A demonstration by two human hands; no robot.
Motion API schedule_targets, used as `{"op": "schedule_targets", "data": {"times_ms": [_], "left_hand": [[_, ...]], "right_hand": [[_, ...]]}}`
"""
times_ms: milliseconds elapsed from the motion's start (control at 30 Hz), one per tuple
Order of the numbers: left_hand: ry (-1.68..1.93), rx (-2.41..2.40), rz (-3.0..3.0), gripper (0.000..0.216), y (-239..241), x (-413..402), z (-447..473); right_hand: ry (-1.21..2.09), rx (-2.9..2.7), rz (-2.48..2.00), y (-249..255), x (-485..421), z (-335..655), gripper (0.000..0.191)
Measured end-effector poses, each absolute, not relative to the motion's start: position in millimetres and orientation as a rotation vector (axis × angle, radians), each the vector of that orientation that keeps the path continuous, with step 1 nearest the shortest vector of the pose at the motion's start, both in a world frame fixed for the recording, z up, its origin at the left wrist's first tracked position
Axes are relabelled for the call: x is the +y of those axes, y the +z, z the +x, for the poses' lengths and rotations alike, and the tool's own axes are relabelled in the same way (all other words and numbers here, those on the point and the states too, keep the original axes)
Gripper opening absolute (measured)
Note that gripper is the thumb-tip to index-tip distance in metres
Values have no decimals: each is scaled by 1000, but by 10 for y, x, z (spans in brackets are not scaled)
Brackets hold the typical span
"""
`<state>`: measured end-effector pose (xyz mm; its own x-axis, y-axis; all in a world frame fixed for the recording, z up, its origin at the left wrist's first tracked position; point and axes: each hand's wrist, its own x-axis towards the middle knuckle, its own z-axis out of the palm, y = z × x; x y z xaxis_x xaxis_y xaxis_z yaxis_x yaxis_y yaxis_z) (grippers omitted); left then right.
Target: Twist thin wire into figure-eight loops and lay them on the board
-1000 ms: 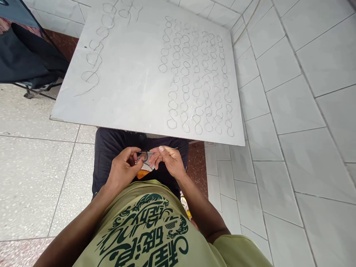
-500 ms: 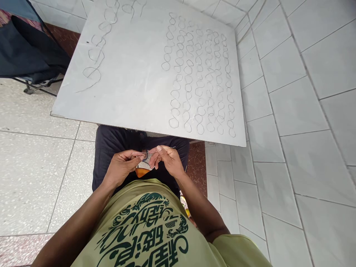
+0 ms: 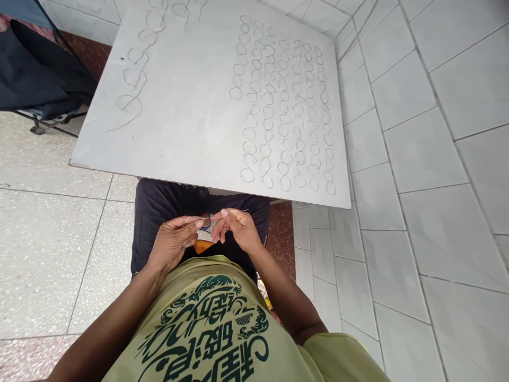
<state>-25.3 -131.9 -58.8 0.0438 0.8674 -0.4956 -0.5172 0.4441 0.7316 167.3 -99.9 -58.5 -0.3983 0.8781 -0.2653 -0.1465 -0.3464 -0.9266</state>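
Note:
Over my lap, my left hand (image 3: 174, 240) and my right hand (image 3: 237, 228) pinch one thin wire (image 3: 207, 218) between them. At the left fingers the wire bends into a small curve; its straight tip sticks out past the right thumb. Below the hands an orange thing (image 3: 203, 246) shows in part, too covered to name. On the white board (image 3: 186, 127) in front of me lie several rows of wire bent into figure-eight loops (image 3: 269, 95). A looser string of curled wire (image 3: 129, 103) lies on the board's left side.
The board's near edge hangs over my knees, just beyond my hands. A tiled wall (image 3: 429, 154) runs along the right. At the far left stands a dark folding chair (image 3: 43, 74) on the speckled floor (image 3: 47, 249).
Both hands keep their pinch on the wire, and the left fingers have shifted slightly. The whole view has moved a little, so the board sits slightly further left.

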Motion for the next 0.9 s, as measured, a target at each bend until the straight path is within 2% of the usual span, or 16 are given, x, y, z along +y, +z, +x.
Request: {"op": "schedule_targets", "data": {"times_ms": [267, 700, 900], "left_hand": [[1150, 1033, 352, 20, -543, -1274, -266], [924, 1074, 328, 27, -349, -1276, -383], [834, 1047, 332, 25, -298, -1315, -457]], "right_hand": [[1858, -1117, -956, -603, -1050, 1655, 51], [1959, -1218, -883, -594, -952, 1832, 48], [2080, -1141, -755, -674, -958, 1887, 40]]}}
